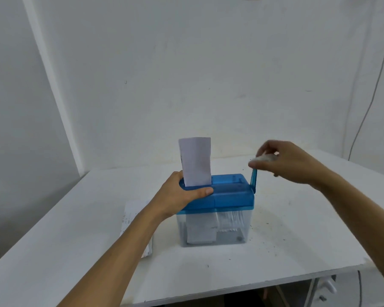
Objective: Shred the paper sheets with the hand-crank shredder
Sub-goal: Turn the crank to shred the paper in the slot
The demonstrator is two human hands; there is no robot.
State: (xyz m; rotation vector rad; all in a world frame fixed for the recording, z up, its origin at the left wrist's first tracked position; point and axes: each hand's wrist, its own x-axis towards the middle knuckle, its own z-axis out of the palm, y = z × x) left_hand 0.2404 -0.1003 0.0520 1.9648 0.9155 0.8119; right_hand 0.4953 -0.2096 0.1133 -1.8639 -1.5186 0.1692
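Note:
A small shredder with a blue lid (233,196) and a clear bin (213,227) stands mid-table. A white paper sheet (195,161) sticks upright out of the slot at the lid's left. My left hand (182,193) grips the lid's left end, thumb lying across its front edge. The blue crank arm (253,178) points up at the lid's right end. My right hand (290,161) pinches the white knob (264,158) at the crank's top. Shredded strips and paper pieces lie inside the bin.
A stack of printed paper sheets (133,220) lies flat on the white table (65,247) left of the shredder, partly hidden by my left forearm. Dark specks dot the table to the right. A wall stands close behind. A cable (368,103) hangs at right.

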